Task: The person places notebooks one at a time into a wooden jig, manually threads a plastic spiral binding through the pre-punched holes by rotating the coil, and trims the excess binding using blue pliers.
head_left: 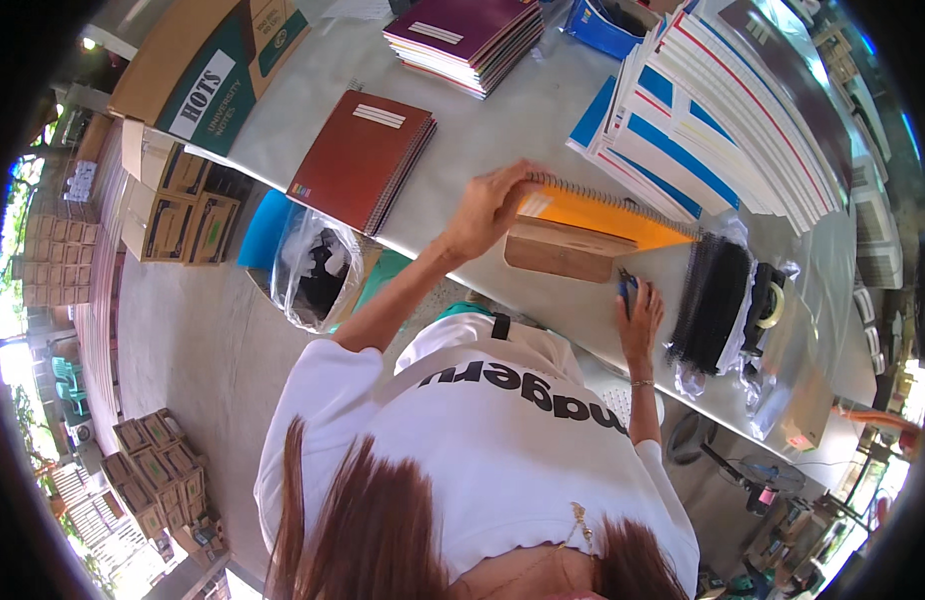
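Note:
An orange spiral notebook (593,218) stands tilted on the table, its black coil along the top edge. My left hand (491,210) is closed on the notebook's left end by the coil. Under and in front of the notebook lies a wooden block (558,252). My right hand (640,318), by the notebook's right end, is closed round small dark blue cutting pliers (627,286), whose jaws are hard to make out. To its right lies a bundle of black spiral coils (711,305). Farther left rests a stack of red-brown spiral notebooks (361,160).
Purple notebooks (463,45) are stacked at the back, near a blue box (603,28). Fanned blue-and-white sheets (683,130) pile up at back right. A tape roll (773,305) lies past the coils. A cardboard box (208,75) and a plastic-lined bin (318,270) stand left.

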The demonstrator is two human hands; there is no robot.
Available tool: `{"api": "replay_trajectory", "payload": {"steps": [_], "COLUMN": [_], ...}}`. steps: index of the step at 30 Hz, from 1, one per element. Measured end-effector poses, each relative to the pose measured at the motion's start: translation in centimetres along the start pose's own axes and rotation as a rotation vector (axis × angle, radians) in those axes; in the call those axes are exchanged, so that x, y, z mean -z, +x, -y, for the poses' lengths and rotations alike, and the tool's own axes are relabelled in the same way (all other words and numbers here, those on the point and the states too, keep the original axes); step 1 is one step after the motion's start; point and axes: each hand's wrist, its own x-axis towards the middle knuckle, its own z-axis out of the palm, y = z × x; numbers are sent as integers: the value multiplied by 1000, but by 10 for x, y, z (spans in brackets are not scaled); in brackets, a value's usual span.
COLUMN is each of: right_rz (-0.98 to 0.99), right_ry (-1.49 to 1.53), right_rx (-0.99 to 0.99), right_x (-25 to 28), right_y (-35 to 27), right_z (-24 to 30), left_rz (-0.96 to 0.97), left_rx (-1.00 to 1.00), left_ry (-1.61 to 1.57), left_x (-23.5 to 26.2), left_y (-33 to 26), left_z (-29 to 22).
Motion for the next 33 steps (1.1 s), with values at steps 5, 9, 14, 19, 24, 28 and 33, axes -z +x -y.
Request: {"api": "replay_trajectory", "payload": {"steps": [5,9,14,19,24,28,33], "right_rz": [-92,-135,-165,-159,-176,-175,-183], "right_ry": [9,35,12,19,8,-8,-8], "right_rx": [-22,-55,-43,-39,-7,-23,4], "right_x": [-7,-11,-14,-11,-13,-13,-10], "right_y": [-5,-6,-8,-6,-7,-8,-5], "right_z": [-11,-6,-8,-6,-11,-11,-8], "left_rz": [-221,-475,-812,-993,-995,-901,-750], "left_rx": [192,223,499,793,805,814,847], "left_ry": [-99,-186,-240,-225,-98,61,350], "left_x": [68,139,210,238,235,232,253], "left_y": [12,1,-57,-129,-145,-147,-167], "left_z": [-10,37,124,206,232,241,260]}}
